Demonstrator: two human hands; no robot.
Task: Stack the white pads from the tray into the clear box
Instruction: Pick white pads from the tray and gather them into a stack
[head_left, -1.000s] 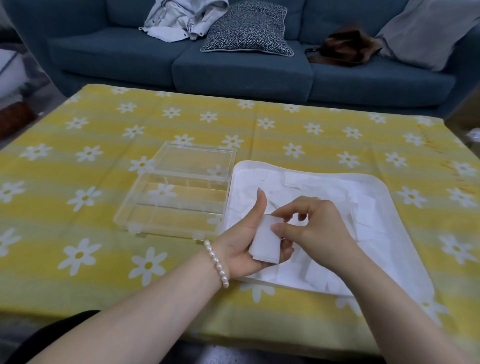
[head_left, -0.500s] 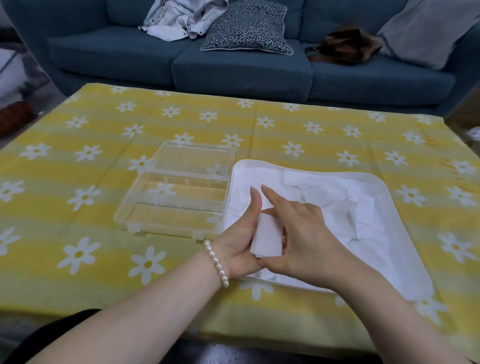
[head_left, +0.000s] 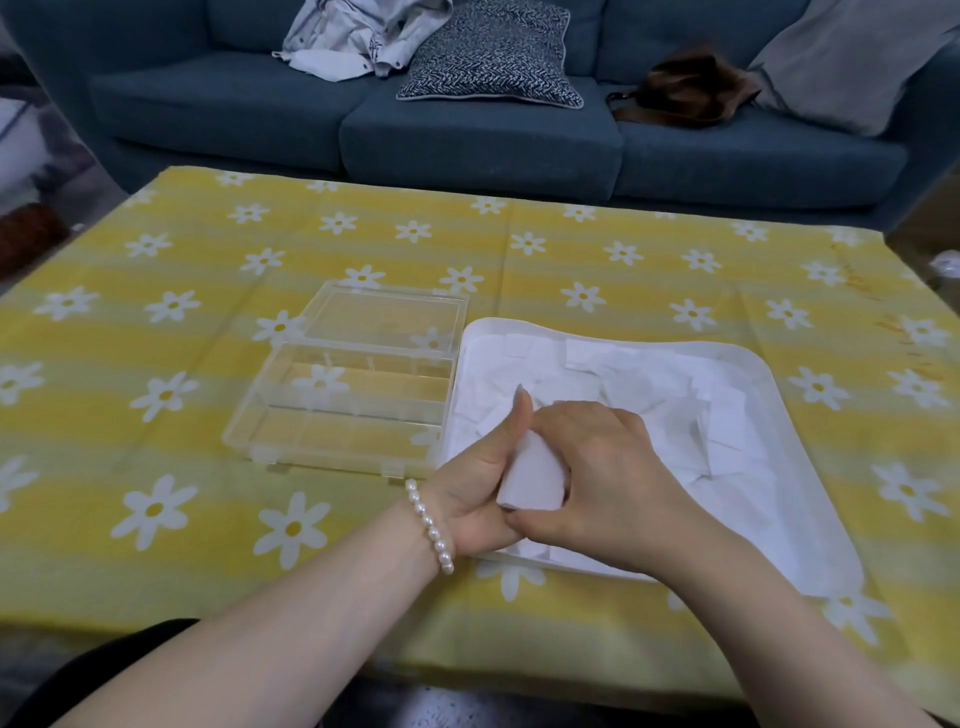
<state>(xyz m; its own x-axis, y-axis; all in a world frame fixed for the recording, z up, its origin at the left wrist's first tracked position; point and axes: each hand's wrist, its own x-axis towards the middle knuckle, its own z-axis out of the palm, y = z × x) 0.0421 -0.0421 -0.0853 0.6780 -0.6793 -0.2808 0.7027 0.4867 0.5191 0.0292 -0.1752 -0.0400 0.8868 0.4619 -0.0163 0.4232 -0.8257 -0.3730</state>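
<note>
A white tray (head_left: 769, 384) lies on the table right of centre, covered with several loose white pads (head_left: 649, 395). To its left stands the clear box (head_left: 337, 410), its lid open toward the sofa and nothing inside. Over the tray's near left corner my left hand (head_left: 478, 478), with a pearl bracelet at the wrist, holds a small stack of white pads (head_left: 530, 478), thumb upright along its left side. My right hand (head_left: 608, 467) is cupped over the stack from the right, fingers and thumb pressed on it. Part of the stack is hidden under that hand.
The table wears a yellow cloth with white daisies (head_left: 156, 395). Behind it runs a blue sofa (head_left: 467, 130) with a patterned cushion (head_left: 493, 57), crumpled clothing (head_left: 363, 36), a brown bag (head_left: 685, 88) and a grey pillow (head_left: 852, 57).
My right hand has come down from pinching the top of the pad stack to cupping over it, fingers now wrapped on its right side. The left hand stays in place.
</note>
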